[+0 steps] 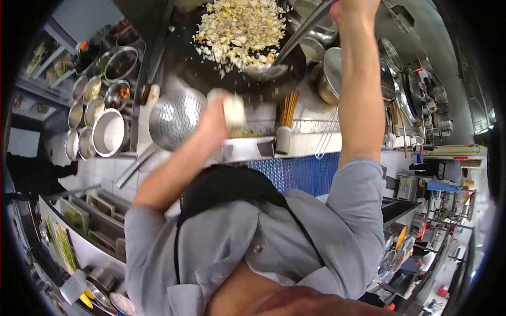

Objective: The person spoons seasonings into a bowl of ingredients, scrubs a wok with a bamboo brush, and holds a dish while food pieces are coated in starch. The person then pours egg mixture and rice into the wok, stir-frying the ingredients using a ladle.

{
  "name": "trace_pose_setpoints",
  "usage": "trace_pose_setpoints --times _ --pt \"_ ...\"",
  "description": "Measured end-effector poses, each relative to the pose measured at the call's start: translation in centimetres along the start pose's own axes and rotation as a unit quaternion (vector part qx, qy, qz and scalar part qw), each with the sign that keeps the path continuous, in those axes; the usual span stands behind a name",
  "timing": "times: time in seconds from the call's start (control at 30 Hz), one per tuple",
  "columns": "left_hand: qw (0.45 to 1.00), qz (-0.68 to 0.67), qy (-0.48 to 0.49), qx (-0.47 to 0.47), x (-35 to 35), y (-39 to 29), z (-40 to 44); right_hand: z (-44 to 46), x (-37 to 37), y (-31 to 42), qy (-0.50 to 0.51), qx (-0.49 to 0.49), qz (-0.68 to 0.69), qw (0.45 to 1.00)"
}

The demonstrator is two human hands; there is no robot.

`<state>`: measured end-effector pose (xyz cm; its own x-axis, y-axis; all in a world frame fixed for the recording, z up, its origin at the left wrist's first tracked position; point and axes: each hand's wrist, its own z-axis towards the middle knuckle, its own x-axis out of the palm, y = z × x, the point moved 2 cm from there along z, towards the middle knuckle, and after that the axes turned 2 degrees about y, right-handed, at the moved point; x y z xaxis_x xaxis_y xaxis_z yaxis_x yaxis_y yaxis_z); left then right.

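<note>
My left hand (213, 118), smeared by motion, is closed round a white cloth (234, 111) at the near rim of a dark wok (184, 58). Whether it also grips the wok's rim or handle, I cannot tell. Egg fried rice (240, 29) fills the far part of the wok, with loose grains scattered towards me. At the top edge of the view, my right hand (356, 8) is wrapped round the long metal handle of a ladle (304, 32). The ladle's head rests low in the wok, against the near side of the rice.
A perforated strainer (176, 118) lies left of my left hand. Several metal bowls (109, 131) stand further left. Bamboo sticks (289, 108) stand in a holder near the wok, with a whisk (328, 134) and a metal pot (330, 79) to the right. Another person (424, 262) is far right.
</note>
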<state>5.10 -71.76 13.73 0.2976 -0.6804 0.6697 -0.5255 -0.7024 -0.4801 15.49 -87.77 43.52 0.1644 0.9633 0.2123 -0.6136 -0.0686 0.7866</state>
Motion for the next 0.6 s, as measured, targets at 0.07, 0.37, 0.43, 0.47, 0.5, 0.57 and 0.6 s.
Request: trace_pose_setpoints --times 0.07,0.37,0.43,0.47,0.5,0.57,0.6 --pt "0.996 0.054 0.073 -0.007 0.9 -3.2 4.8 -0.9 1.1 2.2 0.017 -0.019 -0.007 1.000" --pt "0.989 0.145 0.005 -0.033 -0.9 -4.2 12.4 -9.5 -3.8 -12.8 0.030 -0.242 -0.007 0.970" --pt "0.990 0.139 0.013 -0.021 -1.2 -3.8 12.7 -8.5 -3.3 -18.1 0.036 -0.116 0.074 0.990" --pt "0.990 0.138 0.016 -0.015 -1.2 -3.7 12.8 -5.7 -2.5 -18.6 0.052 -0.158 0.000 0.986" --pt "0.995 0.094 0.016 -0.004 -1.2 -3.3 12.2 -4.7 -0.7 -15.7 0.056 -0.126 0.012 0.990" --pt "0.993 0.104 0.046 0.013 0.0 -2.9 8.5 -3.2 1.2 -11.6 0.042 -0.101 0.061 0.992" --pt "0.992 0.107 0.062 0.024 0.3 -2.3 6.5 -3.6 1.3 -10.6 0.027 -0.100 0.096 0.990"
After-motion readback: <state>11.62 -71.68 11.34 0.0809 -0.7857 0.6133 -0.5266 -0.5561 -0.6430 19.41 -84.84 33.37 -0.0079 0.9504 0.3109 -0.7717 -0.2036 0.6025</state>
